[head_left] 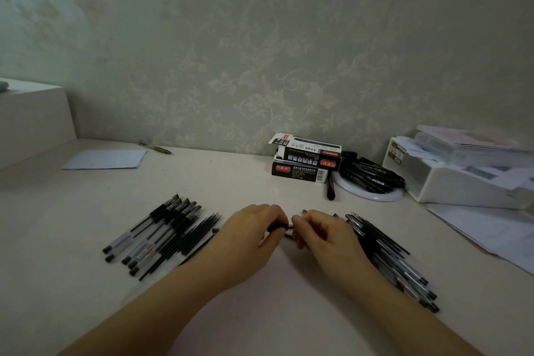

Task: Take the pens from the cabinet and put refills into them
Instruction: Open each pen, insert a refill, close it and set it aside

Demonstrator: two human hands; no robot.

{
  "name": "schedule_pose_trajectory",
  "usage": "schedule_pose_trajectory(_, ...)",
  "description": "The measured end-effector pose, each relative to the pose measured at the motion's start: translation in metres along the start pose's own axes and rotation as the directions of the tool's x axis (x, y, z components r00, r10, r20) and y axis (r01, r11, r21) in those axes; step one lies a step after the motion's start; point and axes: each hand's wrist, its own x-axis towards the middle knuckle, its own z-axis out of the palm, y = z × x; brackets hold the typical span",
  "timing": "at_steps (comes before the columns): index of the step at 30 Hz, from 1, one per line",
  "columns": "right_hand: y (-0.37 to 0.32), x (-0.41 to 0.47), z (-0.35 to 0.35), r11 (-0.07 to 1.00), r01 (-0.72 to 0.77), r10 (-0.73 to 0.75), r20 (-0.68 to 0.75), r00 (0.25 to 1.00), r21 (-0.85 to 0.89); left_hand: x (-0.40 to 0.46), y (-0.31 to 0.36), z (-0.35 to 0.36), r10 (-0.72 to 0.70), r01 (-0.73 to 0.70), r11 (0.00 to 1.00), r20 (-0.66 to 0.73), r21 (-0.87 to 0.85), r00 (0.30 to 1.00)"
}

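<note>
Both hands met over the desk point(260, 312), working one pen point(278, 227). The left hand point(254, 233) curled round its dark grip; the right hand point(320, 235) pinched the other end, fingers point(299, 222) tight. It looked like fitting a refill; next, screwing the parts together. More pens point(156, 233) lay left, another pile point(396, 260) right.

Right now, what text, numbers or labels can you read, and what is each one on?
"1120": side of the upper black box, printed upside down.
"1120" again, sideways: that box's open flap.
Red brand patches and barcode on the lower black box: too blurred.
Labels on the white organiser: too small.
Pens: no legible print.
</note>
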Motion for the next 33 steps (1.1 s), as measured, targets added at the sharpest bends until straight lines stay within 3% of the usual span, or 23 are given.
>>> schedule_pose_trajectory(28, 0.0047, 0.0031, 0.0042, 0.999, 0.022, -0.025, 0.061, 0.998, 0.039, 0.0008, 0.0018, -0.0038, 0.066, -0.065, 0.998, -0.061, 0.004, 0.996)
schedule_pose_trajectory(33, -0.0018, 0.0011, 0.0002, 0.994, 0.053, -0.058, 0.054, 0.997, 0.094, -0.0003, 0.0008, -0.0031, 0.024, -0.026, 0.999, -0.093, -0.021, 0.995)
